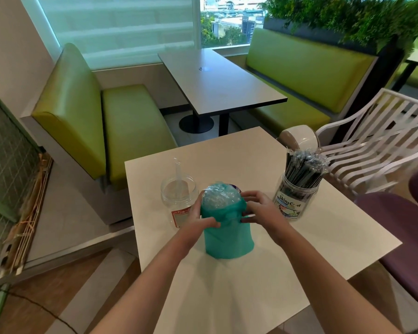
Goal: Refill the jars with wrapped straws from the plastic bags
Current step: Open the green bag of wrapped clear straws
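Centrally, on the white table [323,249]: one teal plastic bag [228,239], standing upright, its mouth rolled down to show a bundle of clear-wrapped straws [220,195] poking out of the top. Left hand [200,216]: fingers curled round the bag's left side just below the rolled rim, thumb across the front, gripping the plastic. Right hand [258,208]: fingers curled over the rim on the right side, fingertips pinching the teal plastic at the fold. Just beside the bag on its left, partly behind the left hand: one clear jar [177,196] with a red-and-white label, lid off, holding what appears to be a single clear straw leaning at the rim. To the right of the bag, near but apart from it: one clear labelled jar [293,201], lid off, packed with dark wrapped straws [303,165] standing upright and fanning above the mouth. Behind that jar, at the table's far corner: a rounded grey-and-white lid [299,136], on edge. Surroundings: green booth seats [121,112], a further grey table [217,80], a white slatted chair [381,141], a purple seat [410,232] at the right.
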